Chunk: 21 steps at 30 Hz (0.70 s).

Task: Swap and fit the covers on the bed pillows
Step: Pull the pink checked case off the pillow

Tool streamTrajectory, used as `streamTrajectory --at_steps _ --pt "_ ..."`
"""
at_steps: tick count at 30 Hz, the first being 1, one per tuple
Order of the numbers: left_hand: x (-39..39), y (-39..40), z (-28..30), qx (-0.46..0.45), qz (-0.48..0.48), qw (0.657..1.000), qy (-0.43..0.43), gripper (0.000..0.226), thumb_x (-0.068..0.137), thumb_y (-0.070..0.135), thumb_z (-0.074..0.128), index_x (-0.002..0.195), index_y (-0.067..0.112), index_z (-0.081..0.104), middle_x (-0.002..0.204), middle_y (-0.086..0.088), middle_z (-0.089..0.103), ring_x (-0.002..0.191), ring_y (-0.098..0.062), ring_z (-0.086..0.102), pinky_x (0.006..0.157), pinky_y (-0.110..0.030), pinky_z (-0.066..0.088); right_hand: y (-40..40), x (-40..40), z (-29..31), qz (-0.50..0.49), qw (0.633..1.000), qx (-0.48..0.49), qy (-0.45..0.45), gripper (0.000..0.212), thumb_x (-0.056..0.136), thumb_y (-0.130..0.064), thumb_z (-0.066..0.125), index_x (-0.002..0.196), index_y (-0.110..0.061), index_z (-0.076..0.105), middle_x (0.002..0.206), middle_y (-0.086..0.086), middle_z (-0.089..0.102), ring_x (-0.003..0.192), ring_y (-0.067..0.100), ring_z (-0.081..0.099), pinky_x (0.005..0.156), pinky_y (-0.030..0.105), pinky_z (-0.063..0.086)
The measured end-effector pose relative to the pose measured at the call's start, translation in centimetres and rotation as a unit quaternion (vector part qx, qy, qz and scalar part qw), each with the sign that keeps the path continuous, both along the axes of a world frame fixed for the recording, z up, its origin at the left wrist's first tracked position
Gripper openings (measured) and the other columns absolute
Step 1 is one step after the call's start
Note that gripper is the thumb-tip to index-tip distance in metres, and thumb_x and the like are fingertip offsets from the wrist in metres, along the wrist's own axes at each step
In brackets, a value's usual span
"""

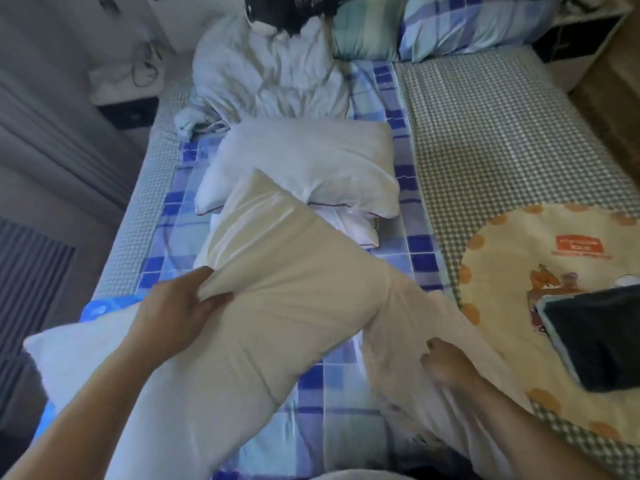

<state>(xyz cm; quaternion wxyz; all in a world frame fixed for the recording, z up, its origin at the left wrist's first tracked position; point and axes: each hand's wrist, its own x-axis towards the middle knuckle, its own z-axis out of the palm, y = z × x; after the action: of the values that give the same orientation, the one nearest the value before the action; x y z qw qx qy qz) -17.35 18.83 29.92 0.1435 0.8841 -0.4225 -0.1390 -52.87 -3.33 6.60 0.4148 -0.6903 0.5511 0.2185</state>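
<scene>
**A:** What have I got in front of me?

**B:** I'm looking down at the bed [485,140]. My left hand [173,306] has its grip narrow, fingers and thumb pinching a fold at the near edge of the beige pillow [277,292], which lies slantwise across the blue checked sheet [412,244].

**A:** And the other hand?

**B:** My right hand [446,365] is blurred. Its fingers look curled into the loose beige cover [408,327] that trails off the pillow's right side, but I cannot tell whether that grip really has the cloth or only rests on it.

**A:** Where are the other pillows?

**B:** A white pillow [304,164] with thin red piping lies just beyond the beige one, whose far corner overlaps it. Another white pillow [69,362] sits under my left forearm at the near left edge of the bed. Behind them a crumpled pale blanket [263,77] is heaped near the headboard end, with a green checked pillow [363,26] and a blue checked pillow [478,22] beside it.

**A:** Anything on the right?

**B:** A cream cartoon-print mat [540,271] with orange dots along its rim lies on the grey gingham sheet, and a dark tablet [599,334] rests on it.
</scene>
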Motion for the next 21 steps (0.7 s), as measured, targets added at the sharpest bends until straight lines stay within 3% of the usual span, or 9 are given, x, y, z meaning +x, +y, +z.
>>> streamTrajectory --at_steps 3,6,10,13,14,15,17,19,21 --pt "-0.7 -3.6 6.2 -0.069 0.007 0.995 0.070 0.032 0.081 0.049 0.074 0.083 0.019 0.064 0.078 0.002 0.067 0.081 -0.016 0.064 0.081 -0.042 0.049 0.7 6.7 6.1 -0.164 0.944 0.045 -0.282 0.059 0.093 -0.039 0.068 0.143 -0.017 0.046 0.143 -0.001 0.051 0.129 0.021 0.051 0.107 0.038 0.042" --pt "-3.2 -7.7 10.8 -0.089 -0.049 0.991 0.090 0.022 0.085 0.039 0.078 0.090 0.020 0.068 0.084 0.006 0.069 0.082 -0.008 0.064 0.081 -0.036 0.048 0.7 9.4 13.2 -0.224 0.848 0.106 -0.468 0.086 0.085 -0.049 0.075 0.154 -0.032 0.026 0.146 -0.022 0.038 0.134 0.003 0.038 0.111 0.029 0.031" --pt "-6.0 -13.8 15.6 -0.121 -0.060 0.991 -0.003 0.014 0.086 0.033 0.077 0.087 0.023 0.067 0.079 0.004 0.066 0.079 -0.013 0.062 0.074 -0.034 0.045 -3.3 6.2 15.1 -0.306 0.802 0.242 -0.453 0.089 0.077 -0.071 0.068 0.151 -0.045 0.026 0.148 -0.025 0.037 0.136 0.008 0.037 0.114 0.049 0.035" --pt "-7.4 -18.5 18.0 -0.104 -0.059 0.991 -0.057 0.012 0.086 0.030 0.077 0.084 0.027 0.065 0.080 0.006 0.066 0.081 -0.017 0.062 0.075 -0.037 0.047 -8.1 0.8 12.7 -0.305 0.863 0.164 -0.368 0.118 0.051 -0.095 0.061 0.138 -0.016 0.052 0.128 0.005 0.063 0.117 0.026 0.061 0.102 0.053 0.049" --pt "-8.0 -20.1 18.3 -0.081 -0.071 0.993 -0.058 0.013 0.085 0.029 0.077 0.084 0.027 0.065 0.080 0.006 0.067 0.082 -0.018 0.062 0.075 -0.037 0.046 -9.5 -1.1 12.4 -0.313 0.874 0.102 -0.356 0.119 0.050 -0.097 0.058 0.128 -0.008 0.059 0.112 0.008 0.067 0.101 0.027 0.065 0.096 0.051 0.053" --pt "-8.7 -21.4 18.4 -0.058 -0.084 0.993 -0.050 0.013 0.086 0.028 0.078 0.084 0.027 0.065 0.080 0.009 0.067 0.082 -0.017 0.062 0.074 -0.035 0.046 -10.6 -2.5 13.3 -0.337 0.871 0.047 -0.353 0.103 0.066 -0.089 0.056 0.121 -0.002 0.062 0.100 0.009 0.067 0.089 0.027 0.064 0.091 0.051 0.055" --pt "-10.3 -23.8 18.0 -0.026 -0.110 0.993 -0.022 0.012 0.086 0.030 0.077 0.089 0.026 0.066 0.082 0.013 0.068 0.083 -0.012 0.063 0.074 -0.030 0.046 -12.2 -4.4 16.0 -0.410 0.817 0.001 -0.406 0.058 0.097 -0.053 0.052 0.118 0.000 0.062 0.096 0.010 0.066 0.086 0.026 0.064 0.092 0.054 0.055" --pt "-12.4 -26.1 17.3 -0.014 -0.139 0.990 0.032 0.019 0.087 0.035 0.077 0.099 0.022 0.070 0.089 0.006 0.073 0.087 -0.012 0.069 0.078 -0.035 0.054 -13.9 -5.2 17.9 -0.416 0.734 0.135 -0.519 0.047 0.101 -0.052 0.050 0.119 -0.012 0.065 0.106 0.006 0.070 0.098 0.021 0.069 0.093 0.047 0.056" --pt "-14.8 -28.2 16.7 0.003 -0.173 0.980 0.096 0.023 0.088 0.034 0.077 0.106 0.022 0.071 0.096 0.003 0.076 0.092 -0.014 0.072 0.084 -0.034 0.058 -15.3 -5.9 18.9 -0.390 0.691 0.237 -0.560 0.050 0.097 -0.060 0.048 0.119 -0.020 0.068 0.109 0.000 0.072 0.104 0.017 0.068 0.096 0.045 0.053"
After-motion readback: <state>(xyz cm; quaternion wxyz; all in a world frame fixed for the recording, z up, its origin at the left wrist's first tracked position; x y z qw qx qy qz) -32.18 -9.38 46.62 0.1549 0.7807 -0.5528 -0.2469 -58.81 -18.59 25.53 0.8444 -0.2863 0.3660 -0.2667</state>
